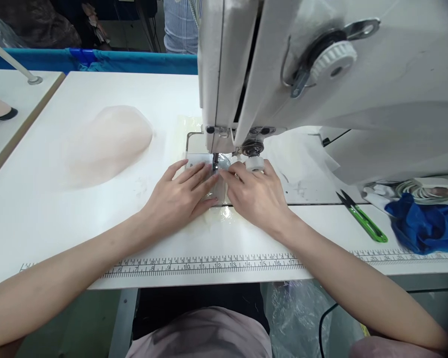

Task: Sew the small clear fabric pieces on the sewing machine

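Observation:
A white sewing machine stands over the table, its presser foot down near the plate between my hands. My left hand lies flat just left of the foot, fingers stretched out and apart. To the right of the foot is my right hand, its thumb and forefinger drawn together close to the needle area and the other fingers bent beneath the white knob. Whatever is between those fingertips is too small or hidden to make out. A rounded, sheer pale pink piece, partly blurred, lies on the table at left.
Green thread snips lie at right beside a crumpled blue cloth and a coil of pale cord. A printed ruler runs along the front edge. Beige pieces with dark ends sit on the left-hand table.

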Demonstrator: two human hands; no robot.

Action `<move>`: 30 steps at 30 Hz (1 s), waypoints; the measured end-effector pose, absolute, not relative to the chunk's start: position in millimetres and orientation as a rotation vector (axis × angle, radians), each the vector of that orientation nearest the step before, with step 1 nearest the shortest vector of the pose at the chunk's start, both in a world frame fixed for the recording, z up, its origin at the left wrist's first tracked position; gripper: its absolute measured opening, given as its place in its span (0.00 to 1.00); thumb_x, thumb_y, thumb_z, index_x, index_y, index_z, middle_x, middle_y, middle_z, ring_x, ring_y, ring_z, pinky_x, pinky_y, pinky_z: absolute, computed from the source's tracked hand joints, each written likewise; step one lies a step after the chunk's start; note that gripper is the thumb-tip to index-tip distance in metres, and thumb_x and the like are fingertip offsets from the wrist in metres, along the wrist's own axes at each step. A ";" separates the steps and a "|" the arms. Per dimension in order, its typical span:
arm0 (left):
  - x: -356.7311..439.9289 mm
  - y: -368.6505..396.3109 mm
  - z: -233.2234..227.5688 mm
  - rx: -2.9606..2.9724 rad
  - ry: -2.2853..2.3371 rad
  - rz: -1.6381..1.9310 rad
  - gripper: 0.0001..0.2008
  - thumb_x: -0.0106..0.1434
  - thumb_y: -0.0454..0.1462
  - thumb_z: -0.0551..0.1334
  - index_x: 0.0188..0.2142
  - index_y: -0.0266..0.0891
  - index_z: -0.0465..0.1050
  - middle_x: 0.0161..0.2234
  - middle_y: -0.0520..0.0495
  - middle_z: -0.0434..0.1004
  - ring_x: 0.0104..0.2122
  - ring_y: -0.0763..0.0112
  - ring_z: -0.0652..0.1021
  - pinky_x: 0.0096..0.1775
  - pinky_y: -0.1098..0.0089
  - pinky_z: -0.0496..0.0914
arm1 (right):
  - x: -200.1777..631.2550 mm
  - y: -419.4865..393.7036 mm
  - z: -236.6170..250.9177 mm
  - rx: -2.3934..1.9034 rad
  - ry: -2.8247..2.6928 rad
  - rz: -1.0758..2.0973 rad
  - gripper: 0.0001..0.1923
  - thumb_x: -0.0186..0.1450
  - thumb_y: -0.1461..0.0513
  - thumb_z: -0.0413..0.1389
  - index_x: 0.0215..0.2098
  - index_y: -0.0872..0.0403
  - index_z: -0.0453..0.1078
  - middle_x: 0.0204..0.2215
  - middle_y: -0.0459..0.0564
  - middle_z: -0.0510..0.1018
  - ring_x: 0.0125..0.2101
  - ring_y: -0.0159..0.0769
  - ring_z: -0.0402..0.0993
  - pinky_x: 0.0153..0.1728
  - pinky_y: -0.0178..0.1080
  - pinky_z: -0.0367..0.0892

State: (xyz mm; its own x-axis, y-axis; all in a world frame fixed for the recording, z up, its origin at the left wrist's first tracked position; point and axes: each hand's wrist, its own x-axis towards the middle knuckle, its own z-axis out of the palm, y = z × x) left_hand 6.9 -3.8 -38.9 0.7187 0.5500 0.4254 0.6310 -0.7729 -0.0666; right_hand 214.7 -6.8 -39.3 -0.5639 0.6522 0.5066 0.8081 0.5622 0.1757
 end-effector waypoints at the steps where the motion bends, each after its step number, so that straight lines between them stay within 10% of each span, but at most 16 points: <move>1: 5.9 -5.6 -35.5 -2.721 -0.917 -0.610 0.17 0.70 0.42 0.58 0.52 0.32 0.72 0.51 0.36 0.78 0.54 0.55 0.76 0.55 0.53 0.69 | 216.3 -7.0 -37.3 -1.136 -2.415 -0.538 0.14 0.64 0.72 0.49 0.41 0.58 0.76 0.37 0.49 0.81 0.31 0.36 0.70 0.40 0.42 0.57; 6: 0.6 -21.3 -15.9 -2.923 -0.851 -0.393 0.18 0.64 0.48 0.62 0.37 0.33 0.73 0.37 0.40 0.77 0.37 0.57 0.77 0.33 0.61 0.74 | 225.2 -6.6 -27.9 -0.801 -2.553 -0.257 0.15 0.65 0.73 0.48 0.36 0.56 0.75 0.38 0.47 0.82 0.40 0.35 0.73 0.41 0.38 0.61; 10: 2.5 -26.8 -15.6 -2.887 -0.907 -0.198 0.01 0.61 0.31 0.59 0.33 0.34 0.70 0.33 0.43 0.73 0.34 0.59 0.74 0.32 0.62 0.72 | 228.6 -5.0 -25.7 -0.741 -2.625 -0.052 0.13 0.62 0.70 0.49 0.38 0.56 0.74 0.39 0.51 0.81 0.40 0.37 0.74 0.44 0.40 0.65; 14: 7.1 -19.1 -26.5 -2.777 -0.952 -0.431 0.10 0.63 0.24 0.52 0.30 0.35 0.67 0.27 0.47 0.70 0.27 0.67 0.70 0.27 0.68 0.68 | 226.2 -4.9 -28.0 -0.765 -2.620 -0.042 0.11 0.65 0.59 0.55 0.40 0.58 0.74 0.39 0.54 0.80 0.40 0.42 0.74 0.42 0.44 0.66; 24: 12.6 10.4 -15.7 -3.140 -1.712 -0.706 0.13 0.71 0.36 0.47 0.41 0.38 0.70 0.35 0.49 0.74 0.31 0.70 0.74 0.32 0.70 0.67 | 222.9 0.2 -37.2 -0.889 -2.273 -0.019 0.10 0.72 0.63 0.51 0.37 0.54 0.75 0.30 0.45 0.82 0.30 0.31 0.74 0.33 0.36 0.65; 30: 9.7 35.5 -3.0 -3.382 -1.505 -0.523 0.17 0.66 0.47 0.58 0.31 0.38 0.78 0.33 0.47 0.71 0.29 0.70 0.73 0.32 0.68 0.66 | 221.7 2.3 -41.4 -1.132 -2.126 0.058 0.14 0.72 0.59 0.51 0.35 0.54 0.77 0.24 0.45 0.79 0.22 0.29 0.68 0.24 0.35 0.60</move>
State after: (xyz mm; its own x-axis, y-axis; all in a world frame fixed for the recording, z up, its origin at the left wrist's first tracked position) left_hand 9.7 35.5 -3.0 0.6682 0.7440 0.0052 0.5865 -0.5311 0.6115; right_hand 221.7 2.3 -41.4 -0.3591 0.7388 0.5703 0.7068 0.6143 -0.3508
